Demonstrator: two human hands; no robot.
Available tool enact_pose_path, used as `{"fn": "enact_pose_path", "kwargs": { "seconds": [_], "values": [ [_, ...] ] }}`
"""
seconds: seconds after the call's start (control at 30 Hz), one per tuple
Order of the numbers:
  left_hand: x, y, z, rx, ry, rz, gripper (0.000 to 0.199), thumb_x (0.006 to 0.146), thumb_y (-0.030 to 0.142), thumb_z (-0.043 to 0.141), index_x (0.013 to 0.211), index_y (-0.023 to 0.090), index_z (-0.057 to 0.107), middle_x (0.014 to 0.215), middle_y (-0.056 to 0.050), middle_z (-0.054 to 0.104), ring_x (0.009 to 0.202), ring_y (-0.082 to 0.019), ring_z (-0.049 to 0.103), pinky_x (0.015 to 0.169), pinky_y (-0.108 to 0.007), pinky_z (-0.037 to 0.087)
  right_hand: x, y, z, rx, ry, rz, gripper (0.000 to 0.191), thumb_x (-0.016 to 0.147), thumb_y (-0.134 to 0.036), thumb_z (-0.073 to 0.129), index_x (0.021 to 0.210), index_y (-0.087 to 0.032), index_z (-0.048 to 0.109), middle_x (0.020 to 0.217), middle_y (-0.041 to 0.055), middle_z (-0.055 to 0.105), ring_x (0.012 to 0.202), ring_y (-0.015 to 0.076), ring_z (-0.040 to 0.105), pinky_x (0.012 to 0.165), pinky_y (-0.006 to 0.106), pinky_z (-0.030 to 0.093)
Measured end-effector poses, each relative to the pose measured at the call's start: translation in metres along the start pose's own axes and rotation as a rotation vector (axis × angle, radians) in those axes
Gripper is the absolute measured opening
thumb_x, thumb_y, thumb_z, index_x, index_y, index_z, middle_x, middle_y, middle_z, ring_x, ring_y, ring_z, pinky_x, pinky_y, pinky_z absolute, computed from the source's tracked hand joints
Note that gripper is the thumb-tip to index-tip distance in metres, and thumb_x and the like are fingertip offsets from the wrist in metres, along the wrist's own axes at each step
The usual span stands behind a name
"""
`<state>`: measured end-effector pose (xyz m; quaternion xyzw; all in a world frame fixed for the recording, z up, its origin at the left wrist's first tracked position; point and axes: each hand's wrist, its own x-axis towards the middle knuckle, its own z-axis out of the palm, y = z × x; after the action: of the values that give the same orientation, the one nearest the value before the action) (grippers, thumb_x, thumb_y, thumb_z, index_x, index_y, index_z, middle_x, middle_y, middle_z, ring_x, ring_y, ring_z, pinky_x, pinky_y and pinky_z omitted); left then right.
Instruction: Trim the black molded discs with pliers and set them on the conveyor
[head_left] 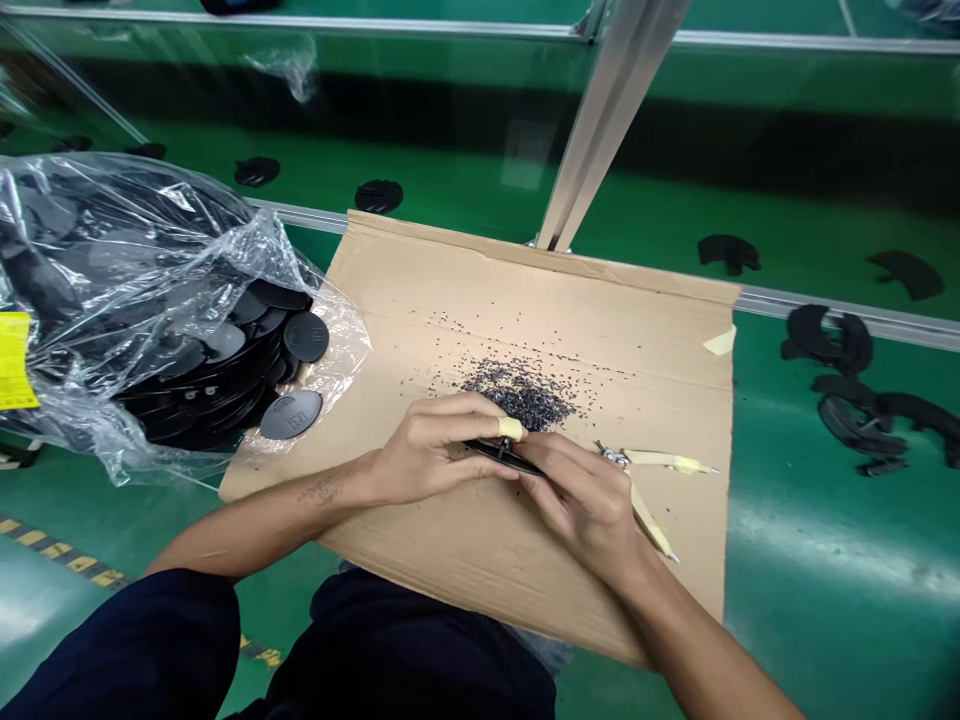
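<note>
Between my two hands a thin black plastic disc (504, 456) is held nearly edge-on, above the front half of a cardboard sheet (450, 550). My left hand (442, 445) grips its left side, with pale tape wrapped round one fingertip. On the disc's right side my right hand (585, 490) closes its thumb and fingers. Just beyond the hands lies a heap of small black plastic bits (525, 395), thinning out toward the back. Spread-handled cutting pliers (660, 462), their grips wrapped in pale tape, rest beside my right hand, jaws partly hidden.
At left a clear plastic bag (135, 240) spills many black oval discs (292, 413) onto the cardboard's edge. Curved black parts (829, 340) lie on the green surface at right. A metal post (600, 130) rises behind the cardboard.
</note>
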<state>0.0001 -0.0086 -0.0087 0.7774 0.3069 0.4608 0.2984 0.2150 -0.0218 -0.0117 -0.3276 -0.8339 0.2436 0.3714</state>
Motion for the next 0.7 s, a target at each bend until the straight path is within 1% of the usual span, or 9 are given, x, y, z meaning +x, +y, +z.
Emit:
{"fn": "enact_pose_path", "kwargs": {
  "seconds": [0.13,0.33,0.43,0.57,0.63,0.7],
  "values": [
    [0.0003,-0.0012,-0.0022,-0.016,-0.070,0.019,0.031,0.092,0.025,0.072,0.122,0.017,0.068,0.102,-0.012,0.074,0.094,-0.018,0.072,0.079,-0.031,0.062,0.0000,-0.0005,0.0002,0.039,0.034,0.010,0.017,0.094,-0.009,0.061,0.107,-0.016,0.071,0.105,0.0090,0.076,0.093,0.0175,0.074,0.078,0.028,0.064],
    [-0.0032,-0.0033,-0.0025,-0.019,-0.039,0.059,0.030,0.092,0.022,0.071,0.122,0.019,0.069,0.102,-0.011,0.075,0.091,-0.016,0.072,0.077,-0.029,0.061,0.0009,-0.0033,0.0003,0.103,0.046,0.040,0.015,0.093,-0.010,0.063,0.103,-0.017,0.071,0.099,0.0088,0.076,0.086,0.0177,0.074,0.073,0.030,0.064],
    [-0.0040,-0.0015,-0.0023,-0.024,-0.043,0.033,0.028,0.091,0.022,0.073,0.119,0.018,0.071,0.100,-0.011,0.076,0.089,-0.016,0.072,0.075,-0.027,0.060,0.0018,-0.0047,0.0003,0.095,0.046,0.047,0.014,0.094,-0.011,0.061,0.102,-0.017,0.071,0.097,0.0087,0.077,0.085,0.0177,0.074,0.071,0.030,0.064],
    [-0.0043,0.0018,-0.0017,-0.015,-0.013,0.011,0.026,0.086,0.023,0.078,0.111,0.017,0.074,0.092,-0.008,0.076,0.080,-0.014,0.071,0.068,-0.023,0.058,0.0022,-0.0057,0.0004,0.130,0.025,0.073,0.011,0.095,-0.013,0.061,0.098,-0.017,0.071,0.095,0.0080,0.077,0.083,0.0170,0.074,0.071,0.029,0.063],
    [-0.0037,0.0024,-0.0014,-0.016,-0.026,0.008,0.026,0.086,0.025,0.078,0.111,0.016,0.074,0.093,-0.009,0.075,0.081,-0.014,0.070,0.070,-0.024,0.058,0.0015,-0.0047,0.0011,0.146,0.026,0.076,0.011,0.095,-0.013,0.062,0.098,-0.017,0.071,0.096,0.0086,0.077,0.084,0.0173,0.074,0.071,0.029,0.062],
    [-0.0023,0.0023,-0.0016,-0.037,-0.048,-0.006,0.031,0.087,0.030,0.078,0.115,0.017,0.073,0.096,-0.009,0.074,0.085,-0.016,0.070,0.075,-0.027,0.059,0.0007,-0.0030,0.0020,0.166,0.037,0.072,0.011,0.094,-0.012,0.063,0.099,-0.016,0.071,0.098,0.0092,0.076,0.085,0.0172,0.073,0.071,0.029,0.062]
  ]
}}
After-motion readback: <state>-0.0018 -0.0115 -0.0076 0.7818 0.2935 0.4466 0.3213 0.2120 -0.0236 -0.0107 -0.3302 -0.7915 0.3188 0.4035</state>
